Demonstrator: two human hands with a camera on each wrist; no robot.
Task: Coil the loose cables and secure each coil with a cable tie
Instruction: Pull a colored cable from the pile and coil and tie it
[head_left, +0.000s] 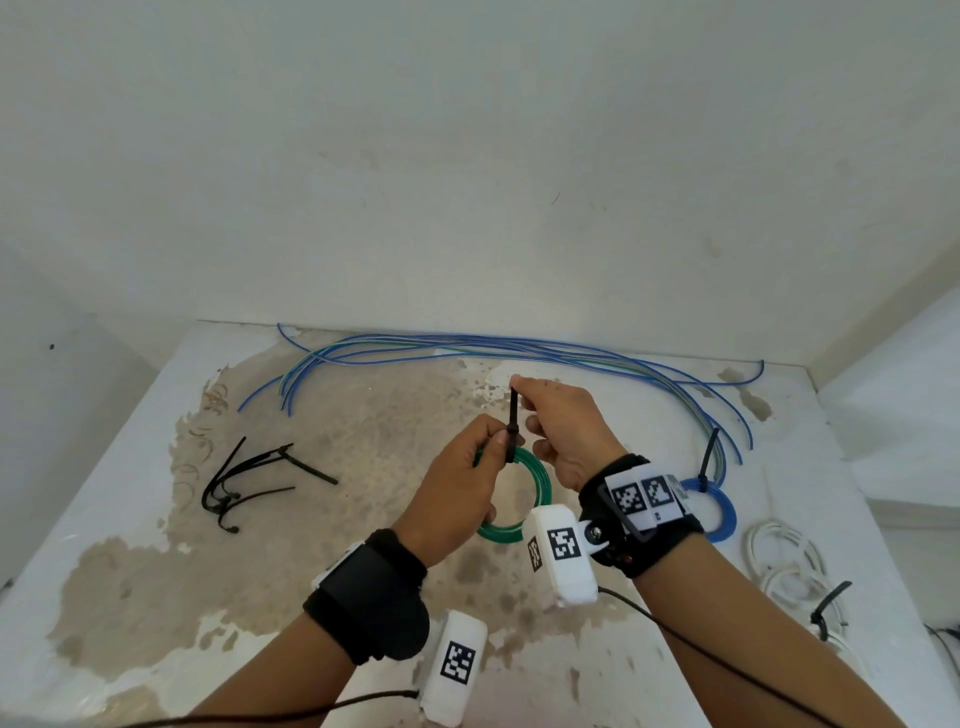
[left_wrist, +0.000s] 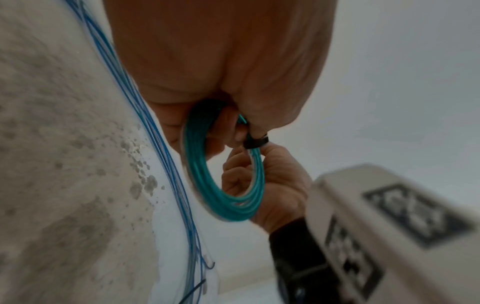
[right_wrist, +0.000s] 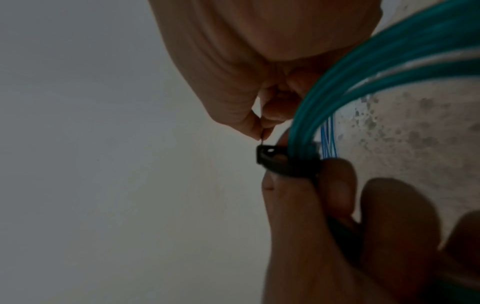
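1. Head view: one green coil (head_left: 524, 493) held above the table (head_left: 130, 467) at frame centre. Left hand (head_left: 457, 488) curled round the coil at its 10 o'clock, thumb against the tie head. Right hand (head_left: 566, 431) pinches the tail of one black cable tie (head_left: 513, 415), which stands upright.
2. Same view: one bundle of loose blue cables (head_left: 519, 345) at 12 o'clock; one heap of spare ties (head_left: 249, 478) at 9 o'clock; one tied blue coil (head_left: 719, 512) at 3 o'clock; one tied white coil (head_left: 795, 571) at 4 o'clock.
3. Left wrist view: green coil (left_wrist: 228, 185) hangs from curled fingers; one tie band (left_wrist: 255, 143) wraps it at 1 o'clock.
4. Right wrist view: thumb and finger of the right hand (right_wrist: 246, 82) clamp the tail; tie head (right_wrist: 270, 156) sits against the green strands (right_wrist: 363, 72).
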